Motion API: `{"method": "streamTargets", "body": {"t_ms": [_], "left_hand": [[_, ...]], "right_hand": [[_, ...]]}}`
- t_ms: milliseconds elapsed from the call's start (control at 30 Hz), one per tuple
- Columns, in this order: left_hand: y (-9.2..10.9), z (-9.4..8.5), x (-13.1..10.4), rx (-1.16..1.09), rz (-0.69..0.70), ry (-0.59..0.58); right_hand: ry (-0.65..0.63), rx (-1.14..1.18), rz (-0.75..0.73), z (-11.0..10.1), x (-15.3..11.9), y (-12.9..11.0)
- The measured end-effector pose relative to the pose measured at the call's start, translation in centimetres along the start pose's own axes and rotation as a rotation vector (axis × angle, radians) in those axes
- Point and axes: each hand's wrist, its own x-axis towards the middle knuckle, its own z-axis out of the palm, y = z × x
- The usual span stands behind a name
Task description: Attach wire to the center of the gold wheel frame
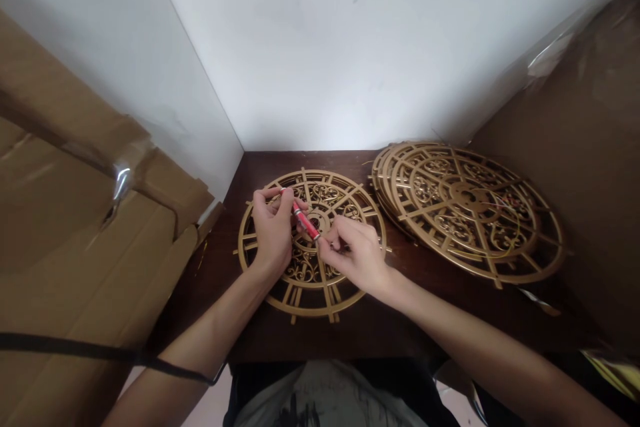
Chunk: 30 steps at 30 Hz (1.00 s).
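My left hand (273, 230) is closed around a slim red pen-shaped tool (306, 221) with silver bands, its kind not clear. The tool slants down to the right over the middle of a round gold openwork clock face (303, 311) with Roman-numeral bars and scrollwork. At the tool's lower end, my right hand (357, 250) has its thumb and fingers pinched together; what lies between them is too small to make out. The clock face lies flat on a dark brown table (380, 333), under both hands.
Several similar gold clock faces (493, 273) are stacked at the right, with thin wires (510, 207) near the top one's centre. Cardboard (90, 247) stands along the left side. A white wall (350, 47) rises behind the table. A dark cord (100, 349) crosses the lower left.
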Motion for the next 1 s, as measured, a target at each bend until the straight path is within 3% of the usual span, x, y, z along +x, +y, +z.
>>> {"method": "streamTargets", "body": {"t_ms": [267,633,867,1000], "left_hand": [[0.36,-0.1,0.34,-0.043,-0.02,-0.013],[0.27,-0.05,0.33,-0.012,-0.061,-0.045],[0.05,-0.19,0.07,-0.005,-0.112,-0.115],[-0.03,-0.08,0.06,0.01,-0.121,-0.139]], "right_hand": [[0.021,0.054,0.092,-0.23,0.27,-0.16],[-0.066,0.201,0.167,-0.15,0.12,-0.07],[-0.142,0.221,-0.038,-0.2,0.17,0.03],[-0.14,0.186,-0.07,-0.18,0.22,-0.14]]}}
